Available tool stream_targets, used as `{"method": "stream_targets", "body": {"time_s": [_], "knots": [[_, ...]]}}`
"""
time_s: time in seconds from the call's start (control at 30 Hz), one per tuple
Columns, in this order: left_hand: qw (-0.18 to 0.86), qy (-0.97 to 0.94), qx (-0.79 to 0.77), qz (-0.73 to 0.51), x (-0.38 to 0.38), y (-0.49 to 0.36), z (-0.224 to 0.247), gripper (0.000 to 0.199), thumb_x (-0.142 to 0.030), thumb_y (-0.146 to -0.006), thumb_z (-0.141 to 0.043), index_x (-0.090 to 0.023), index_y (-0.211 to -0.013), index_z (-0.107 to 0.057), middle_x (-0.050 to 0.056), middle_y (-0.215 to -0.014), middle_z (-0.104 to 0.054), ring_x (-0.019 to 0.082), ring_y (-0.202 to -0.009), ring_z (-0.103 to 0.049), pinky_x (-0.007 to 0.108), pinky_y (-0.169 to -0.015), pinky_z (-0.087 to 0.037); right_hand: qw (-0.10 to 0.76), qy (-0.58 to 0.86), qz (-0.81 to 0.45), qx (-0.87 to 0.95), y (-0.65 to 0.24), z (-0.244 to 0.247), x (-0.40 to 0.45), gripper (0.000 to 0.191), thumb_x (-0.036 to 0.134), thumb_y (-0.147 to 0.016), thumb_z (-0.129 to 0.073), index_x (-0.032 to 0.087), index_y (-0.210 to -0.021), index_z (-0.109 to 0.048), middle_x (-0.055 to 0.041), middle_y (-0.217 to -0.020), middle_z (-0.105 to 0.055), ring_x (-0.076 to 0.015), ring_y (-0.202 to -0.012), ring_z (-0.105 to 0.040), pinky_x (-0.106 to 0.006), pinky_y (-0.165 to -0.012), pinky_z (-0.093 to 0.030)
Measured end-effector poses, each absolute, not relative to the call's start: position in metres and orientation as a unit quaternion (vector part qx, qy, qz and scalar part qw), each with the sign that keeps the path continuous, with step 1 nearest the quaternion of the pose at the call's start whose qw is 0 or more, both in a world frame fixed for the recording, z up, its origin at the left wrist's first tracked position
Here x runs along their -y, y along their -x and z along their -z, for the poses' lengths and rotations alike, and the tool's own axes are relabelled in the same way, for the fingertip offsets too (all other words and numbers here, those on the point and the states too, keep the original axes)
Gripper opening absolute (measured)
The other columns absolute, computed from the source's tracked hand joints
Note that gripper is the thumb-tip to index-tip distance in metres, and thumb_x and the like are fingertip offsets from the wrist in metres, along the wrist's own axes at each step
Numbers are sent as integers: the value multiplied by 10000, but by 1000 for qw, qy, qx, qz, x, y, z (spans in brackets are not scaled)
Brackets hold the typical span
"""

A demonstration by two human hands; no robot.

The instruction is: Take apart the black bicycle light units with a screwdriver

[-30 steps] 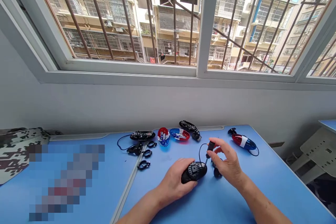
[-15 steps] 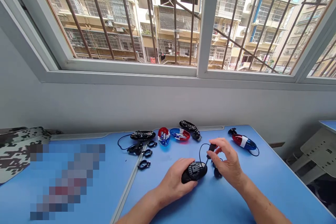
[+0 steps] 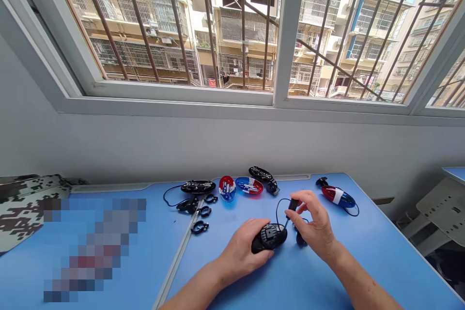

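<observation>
A black oval device with a ribbed round speaker-like patch lies in my left hand, thumb and fingers wrapped round its left end. My right hand pinches the black handle of a small screwdriver. The driver's thin shaft slants down to the device's right end; its tip is too small to make out. A thin black cable loops up from the device, behind the shaft. Partly hidden behind my right fingers is a small round black part on the blue table.
Along the table's back lie a black oval device, a red-and-blue shell, a blue-red shell and another black device. Black ring clamps sit left of centre. A red-white-blue device rests right.
</observation>
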State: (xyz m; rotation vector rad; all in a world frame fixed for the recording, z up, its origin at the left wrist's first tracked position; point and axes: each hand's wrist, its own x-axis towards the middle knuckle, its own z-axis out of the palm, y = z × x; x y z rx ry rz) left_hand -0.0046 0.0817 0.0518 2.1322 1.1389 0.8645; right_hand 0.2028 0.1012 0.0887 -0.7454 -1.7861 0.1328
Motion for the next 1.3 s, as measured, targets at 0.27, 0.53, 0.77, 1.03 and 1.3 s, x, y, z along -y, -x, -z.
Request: {"method": "stream_targets", "body": {"time_s": [0.27,0.53,0.77,1.03,1.3], "knots": [[279,-800,-420,-325,-84,4,-50,485,-150,-655,-638,-204,-1133,-581,51,-1033,-665,246,-942,-599,350,-856,-484,553,300,-70,774,-201,-84,-98,414,119,-881,-483,255,-1272,-463,-66,-1026,-680,-169,-816,-655,-300,-633,-585],[284,-797,-425,-322,-83,4,-50,515,-142,-656,-657,-187,-1163,-572,64,-1071,-657,252,-979,-594,358,-887,-472,565,316,-71,759,-203,-81,-104,364,187,-851,-620,275,-1189,-513,-28,-937,-639,-141,-734,-597,-253,-560,-574],[288,-798,-421,-320,-83,4,-50,482,-127,-665,-658,-178,-1138,-582,62,-1062,-657,245,-966,-589,352,-879,-467,556,275,-84,780,-202,-86,-100,503,64,-879,-491,285,-1328,-440,-55,-1044,-649,-161,-873,-635,-263,-629,-575],[284,-800,-415,-327,-85,4,-46,493,-120,-658,-655,-192,-1139,-576,51,-1058,-659,241,-961,-588,347,-874,-465,544,284,-83,785,-202,-84,-100,422,111,-861,-564,272,-1247,-502,-60,-1022,-617,-174,-862,-588,-273,-597,-551],[289,-798,-421,-320,-83,4,-50,473,-135,-663,-654,-187,-1128,-584,60,-1052,-661,244,-961,-587,353,-874,-469,553,268,-84,785,-202,-86,-100,442,75,-892,-496,281,-1282,-479,-60,-1044,-636,-159,-867,-609,-266,-621,-561]]}}
